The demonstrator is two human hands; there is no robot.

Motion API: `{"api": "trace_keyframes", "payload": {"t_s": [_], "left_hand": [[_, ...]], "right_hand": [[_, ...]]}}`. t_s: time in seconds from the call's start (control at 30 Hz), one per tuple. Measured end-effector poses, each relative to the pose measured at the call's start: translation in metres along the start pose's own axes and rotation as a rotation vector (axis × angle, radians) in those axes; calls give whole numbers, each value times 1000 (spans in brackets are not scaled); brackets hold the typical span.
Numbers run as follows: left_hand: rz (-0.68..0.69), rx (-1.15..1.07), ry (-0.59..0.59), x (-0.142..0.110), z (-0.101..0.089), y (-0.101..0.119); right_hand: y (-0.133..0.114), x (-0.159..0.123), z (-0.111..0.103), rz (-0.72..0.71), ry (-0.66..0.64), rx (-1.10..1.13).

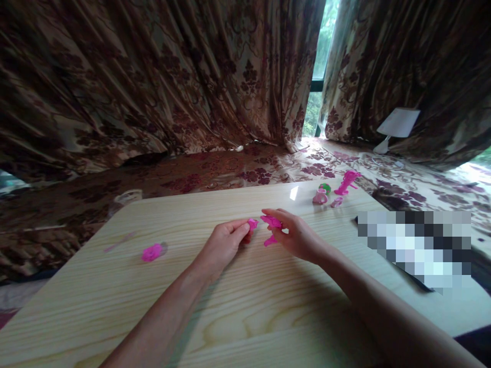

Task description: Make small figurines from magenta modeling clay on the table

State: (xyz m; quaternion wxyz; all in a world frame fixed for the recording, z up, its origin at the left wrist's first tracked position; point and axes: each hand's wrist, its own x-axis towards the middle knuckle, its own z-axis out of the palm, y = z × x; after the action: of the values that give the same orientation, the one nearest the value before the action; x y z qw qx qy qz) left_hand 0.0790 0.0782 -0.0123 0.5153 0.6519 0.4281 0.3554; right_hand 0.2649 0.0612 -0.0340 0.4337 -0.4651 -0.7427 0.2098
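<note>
Over the middle of the table, my left hand (229, 238) is closed, pinching a small bright pink plastic piece (252, 224) between thumb and fingers. Just to its right, my right hand (297, 232) is closed around a larger pink plastic piece (270, 221), which has a part sticking out below toward the left. The two pink pieces are close together with a narrow gap between them. My fingers cover much of both, so their exact kind cannot be made out. On the left of the table lies a round pink piece (152, 252) with a ruffled, flower-like shape.
Far right on the wooden table (238, 317) stand a tall pink figure (348, 182), a light pink piece (319, 196), a green round thing (325, 187) and a small pink piece (336, 202). A pixelated dark-edged object (414, 250) lies at right. A white lamp (399, 122) stands beyond.
</note>
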Motion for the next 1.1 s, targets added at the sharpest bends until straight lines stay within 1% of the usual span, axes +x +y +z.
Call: {"api": "trace_keyframes", "payload": {"t_s": [0.1, 0.23, 0.33, 0.47, 0.57, 0.67, 0.73, 0.8, 0.87, 0.93, 1.0, 1.07, 1.1], "left_hand": [[-22, 23, -8, 1, 0, -1], [-42, 31, 45, 1, 0, -4], [-48, 22, 64, 1, 0, -4], [-62, -4, 62, 1, 2, -2], [-66, -22, 82, 2, 4, -1], [-7, 40, 128, 2, 5, -4], [67, 149, 156, 3, 3, -7], [146, 288, 151, 4, -1, -10], [200, 391, 119, 5, -5, -12], [225, 402, 116, 5, -5, -11], [255, 350, 177, 3, -3, -5], [277, 283, 207, -1, 3, 3], [272, 255, 194, -3, 7, 7]], "right_hand": [[2, 0, 1, 46, 47, 6], [-3, 1, 1, 61, -1, 4], [-6, 1, 2, 57, -12, 28], [-6, 1, 2, 70, 17, 56], [-4, 2, 0, 44, 60, 85], [0, 3, 1, 6, 80, 156], [2, 3, 3, 16, 73, 194], [2, 2, 4, 52, 74, 219], [-1, 2, 4, 88, 62, 219], [-6, 2, 2, 99, 32, 186], [-12, 2, -1, 107, 16, 141], [-18, 3, -4, 121, 33, 130], [-20, 3, -5, 128, 45, 137]]}}
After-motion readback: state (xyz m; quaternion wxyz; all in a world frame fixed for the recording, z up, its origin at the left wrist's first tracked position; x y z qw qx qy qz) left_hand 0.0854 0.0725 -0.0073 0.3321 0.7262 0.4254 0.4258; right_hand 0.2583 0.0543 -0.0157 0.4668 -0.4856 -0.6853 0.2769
